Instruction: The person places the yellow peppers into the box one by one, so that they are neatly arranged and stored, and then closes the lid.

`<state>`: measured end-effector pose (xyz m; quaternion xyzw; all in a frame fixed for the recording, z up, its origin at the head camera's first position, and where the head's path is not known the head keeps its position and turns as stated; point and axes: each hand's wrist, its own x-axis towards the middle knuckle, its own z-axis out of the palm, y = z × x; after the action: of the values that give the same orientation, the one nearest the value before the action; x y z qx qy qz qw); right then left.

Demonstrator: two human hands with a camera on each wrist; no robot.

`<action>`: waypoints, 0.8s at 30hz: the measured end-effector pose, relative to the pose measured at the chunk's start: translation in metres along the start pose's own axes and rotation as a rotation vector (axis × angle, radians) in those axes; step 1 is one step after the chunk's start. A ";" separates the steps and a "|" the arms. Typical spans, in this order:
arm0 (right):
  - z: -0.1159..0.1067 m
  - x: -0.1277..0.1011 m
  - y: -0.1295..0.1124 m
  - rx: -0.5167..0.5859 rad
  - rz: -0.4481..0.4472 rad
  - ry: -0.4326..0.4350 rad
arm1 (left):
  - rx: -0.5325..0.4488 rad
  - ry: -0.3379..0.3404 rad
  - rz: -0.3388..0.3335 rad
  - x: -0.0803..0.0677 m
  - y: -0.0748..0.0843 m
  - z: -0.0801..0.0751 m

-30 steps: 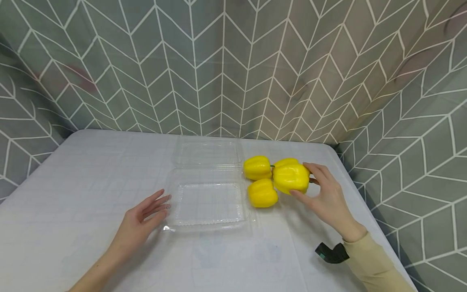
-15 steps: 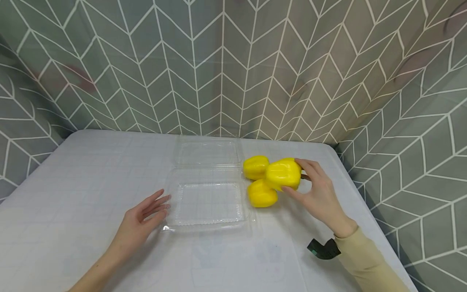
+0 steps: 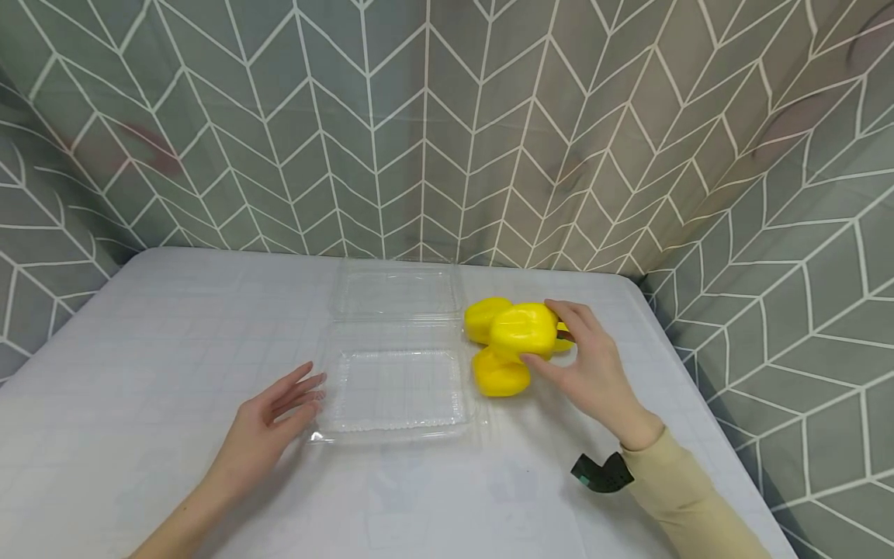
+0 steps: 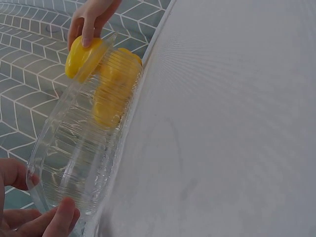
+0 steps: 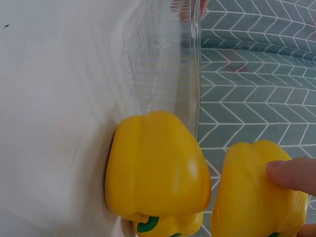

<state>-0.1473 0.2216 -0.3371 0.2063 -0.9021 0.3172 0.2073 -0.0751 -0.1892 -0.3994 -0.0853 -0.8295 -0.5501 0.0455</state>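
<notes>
A clear plastic clamshell box lies open on the white table, its lid folded back. Several yellow bell peppers sit just right of it; one is at the back and one at the front. My right hand grips another pepper and holds it above those, close to the box's right edge. The right wrist view shows this held pepper beside a resting pepper. My left hand lies open, its fingertips at the box's left rim.
The white tablecloth covers a table ringed by grey patterned curtains. The table's right edge runs close to my right forearm. A black camera mount sits on my right wrist.
My right hand has carried the gripped pepper up and to the left, over the other peppers, closer to the box. My left hand and the box have stayed put.
</notes>
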 end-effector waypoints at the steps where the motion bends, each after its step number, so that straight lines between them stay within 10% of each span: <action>1: 0.001 0.001 -0.001 0.005 0.002 -0.002 | -0.002 0.000 0.001 0.000 0.000 0.000; 24: 0.023 0.013 -0.025 0.095 0.018 -0.037 | 0.021 0.006 -0.029 0.000 0.001 0.001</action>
<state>-0.1506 0.1852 -0.3350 0.2138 -0.8916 0.3576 0.1774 -0.0753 -0.1882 -0.3986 -0.0710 -0.8362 -0.5423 0.0408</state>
